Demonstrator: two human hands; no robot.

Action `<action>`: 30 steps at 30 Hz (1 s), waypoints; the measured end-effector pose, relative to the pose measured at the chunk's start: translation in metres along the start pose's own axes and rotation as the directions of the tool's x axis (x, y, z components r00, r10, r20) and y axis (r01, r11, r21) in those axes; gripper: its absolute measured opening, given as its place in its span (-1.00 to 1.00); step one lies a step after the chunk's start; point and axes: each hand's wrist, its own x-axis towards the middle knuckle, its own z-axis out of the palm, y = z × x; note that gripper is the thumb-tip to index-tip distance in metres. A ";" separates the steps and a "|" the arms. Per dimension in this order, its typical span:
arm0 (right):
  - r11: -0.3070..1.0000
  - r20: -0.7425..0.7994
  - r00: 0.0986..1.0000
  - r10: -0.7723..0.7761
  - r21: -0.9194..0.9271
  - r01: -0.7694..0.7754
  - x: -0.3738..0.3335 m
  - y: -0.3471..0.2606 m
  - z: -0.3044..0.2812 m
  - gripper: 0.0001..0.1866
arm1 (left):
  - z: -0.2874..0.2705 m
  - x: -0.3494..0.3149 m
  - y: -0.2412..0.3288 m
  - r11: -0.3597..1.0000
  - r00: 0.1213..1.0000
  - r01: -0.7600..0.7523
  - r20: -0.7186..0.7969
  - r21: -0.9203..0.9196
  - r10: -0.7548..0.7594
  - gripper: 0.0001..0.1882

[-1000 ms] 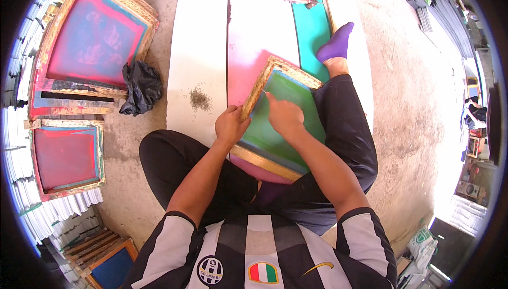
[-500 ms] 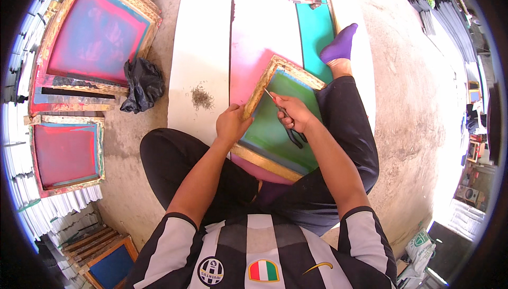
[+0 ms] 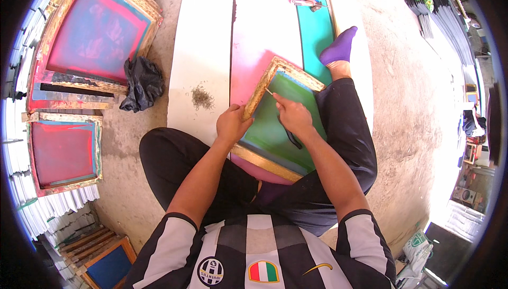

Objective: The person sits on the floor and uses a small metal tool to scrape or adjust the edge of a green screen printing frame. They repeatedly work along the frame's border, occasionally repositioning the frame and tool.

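A: Where's the green-meshed wooden screen frame?
B: On the seated person's lap, its far corner over the pink-stained white board.
A: And the hands?
B: Left hand has its fingers curled tight on the frame's left rail. Right hand is closed around a thin dark-handled tool, tip at the mesh beside that rail.
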 end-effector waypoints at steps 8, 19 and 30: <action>0.967 0.109 0.993 0.047 -0.253 -0.018 0.000 -0.042 -0.011 -0.48 | 0.003 -0.002 -0.002 1.000 0.999 -0.019 -0.032 0.004 0.019 -0.55; 0.974 -0.143 0.983 -0.115 0.177 0.140 0.011 0.028 0.041 -0.50 | 0.007 0.000 -0.004 0.999 0.998 -0.035 -0.055 -0.004 0.035 -0.50; 0.376 0.451 0.881 0.140 0.799 -0.469 0.017 0.006 0.002 -0.58 | 0.005 -0.002 -0.007 0.999 0.998 -0.041 -0.050 -0.001 0.040 -0.48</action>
